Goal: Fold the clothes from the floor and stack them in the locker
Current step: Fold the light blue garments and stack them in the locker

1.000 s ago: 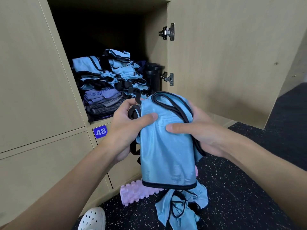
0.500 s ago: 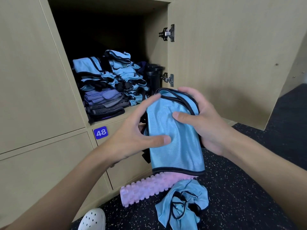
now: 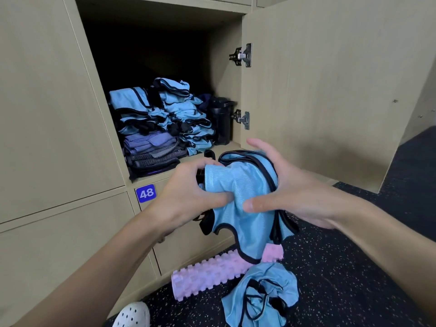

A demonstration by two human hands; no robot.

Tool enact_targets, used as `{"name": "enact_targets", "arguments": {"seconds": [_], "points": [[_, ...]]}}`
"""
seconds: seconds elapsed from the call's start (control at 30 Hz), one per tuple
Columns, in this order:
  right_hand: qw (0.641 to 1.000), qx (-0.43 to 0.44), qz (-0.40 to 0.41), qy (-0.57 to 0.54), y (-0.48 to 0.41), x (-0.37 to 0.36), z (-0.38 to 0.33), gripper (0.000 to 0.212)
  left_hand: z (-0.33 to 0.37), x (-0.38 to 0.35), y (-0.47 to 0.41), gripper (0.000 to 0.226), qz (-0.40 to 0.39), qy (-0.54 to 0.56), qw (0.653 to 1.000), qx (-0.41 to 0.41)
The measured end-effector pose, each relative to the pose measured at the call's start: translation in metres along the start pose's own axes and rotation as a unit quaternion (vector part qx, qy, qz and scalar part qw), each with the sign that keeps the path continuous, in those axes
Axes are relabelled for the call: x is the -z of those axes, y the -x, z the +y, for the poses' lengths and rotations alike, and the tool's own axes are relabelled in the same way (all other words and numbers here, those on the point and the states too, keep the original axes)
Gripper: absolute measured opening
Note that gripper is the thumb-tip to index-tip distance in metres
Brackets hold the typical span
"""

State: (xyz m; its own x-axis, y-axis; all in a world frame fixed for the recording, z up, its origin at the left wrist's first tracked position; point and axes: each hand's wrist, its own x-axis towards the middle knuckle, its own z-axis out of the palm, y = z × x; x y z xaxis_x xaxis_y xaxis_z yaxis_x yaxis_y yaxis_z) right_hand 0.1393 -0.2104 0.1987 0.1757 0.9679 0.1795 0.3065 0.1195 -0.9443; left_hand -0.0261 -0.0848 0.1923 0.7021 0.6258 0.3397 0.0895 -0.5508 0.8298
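A light blue garment with black trim (image 3: 245, 199) hangs bunched between both hands in front of the open locker (image 3: 231, 147). My left hand (image 3: 188, 197) grips its left side, thumb pressed into the cloth. My right hand (image 3: 283, 190) holds its right side, thumb on the front and fingers curved over the top edge. Inside the locker stand stacks of folded blue clothes (image 3: 174, 116) over purple and grey ones (image 3: 151, 149). Another crumpled blue garment (image 3: 262, 293) lies on the floor below.
The locker door (image 3: 330, 90) stands open to the right. A black bottle (image 3: 220, 121) sits at the locker's right side. A pink foam roller (image 3: 212, 272) lies on the dark speckled floor by the lower lockers. A white clog (image 3: 133, 315) shows at the bottom edge.
The flat folded garment has been squeezed together and now bunches in the middle. My left hand closed on its left edge; my right thumb moved lower on the front.
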Motion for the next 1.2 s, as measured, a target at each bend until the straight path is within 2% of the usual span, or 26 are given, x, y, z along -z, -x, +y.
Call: {"name": "enact_targets", "arguments": {"seconds": [0.1, 0.2, 0.3, 0.4, 0.5, 0.57, 0.67, 0.77, 0.83, 0.97, 1.07, 1.1, 1.2], "points": [[0.986, 0.037, 0.006, 0.165, 0.0, -0.005, 0.003, 0.111, 0.004, 0.002, 0.0, 0.033, 0.005, 0.015, 1.0, 0.007], [0.972, 0.076, 0.019, 0.222, 0.0, -0.012, 0.002, 0.097, 0.004, 0.007, 0.003, 0.031, 0.0, 0.04, 0.999, 0.025], [0.962, 0.095, 0.057, 0.249, -0.004, -0.014, 0.003, 0.073, 0.002, 0.016, 0.005, 0.03, -0.031, 0.065, 0.997, 0.04], [0.966, 0.096, 0.078, 0.227, -0.013, -0.014, 0.0, 0.046, -0.002, 0.033, 0.005, 0.034, -0.056, 0.05, 0.996, 0.05], [0.983, 0.051, 0.076, 0.159, -0.029, -0.005, -0.008, 0.03, -0.012, 0.047, 0.0, 0.051, -0.059, 0.019, 0.996, 0.065], [0.992, 0.023, 0.055, 0.11, -0.043, 0.001, -0.01, 0.022, -0.019, 0.051, -0.007, 0.056, -0.044, 0.037, 0.996, 0.073], [0.999, -0.016, 0.02, 0.029, -0.073, 0.009, -0.007, 0.022, -0.028, 0.048, -0.026, 0.053, 0.001, 0.115, 0.991, 0.067], [0.999, -0.023, -0.01, -0.027, -0.107, 0.017, -0.001, 0.04, -0.037, 0.05, -0.052, 0.052, 0.06, 0.149, 0.985, 0.06], [0.998, -0.006, 0.02, -0.057, -0.13, 0.021, 0.003, 0.052, -0.043, 0.052, -0.069, 0.051, 0.088, 0.191, 0.975, 0.066], [0.991, 0.062, 0.102, -0.063, -0.178, 0.024, 0.006, 0.032, -0.049, 0.049, -0.102, 0.045, 0.176, 0.245, 0.952, 0.057], [0.987, 0.096, 0.128, -0.025, -0.217, 0.032, 0.003, 0.019, -0.052, 0.058, -0.136, 0.035, 0.224, 0.215, 0.95, 0.036], [0.987, 0.098, 0.128, -0.029, -0.229, 0.035, -0.001, 0.021, -0.051, 0.063, -0.149, 0.032, 0.235, 0.207, 0.949, 0.026], [0.987, 0.1, 0.11, -0.066, -0.266, 0.039, -0.015, 0.05, -0.046, 0.083, -0.185, 0.045, 0.266, 0.155, 0.952, -0.001]]}}
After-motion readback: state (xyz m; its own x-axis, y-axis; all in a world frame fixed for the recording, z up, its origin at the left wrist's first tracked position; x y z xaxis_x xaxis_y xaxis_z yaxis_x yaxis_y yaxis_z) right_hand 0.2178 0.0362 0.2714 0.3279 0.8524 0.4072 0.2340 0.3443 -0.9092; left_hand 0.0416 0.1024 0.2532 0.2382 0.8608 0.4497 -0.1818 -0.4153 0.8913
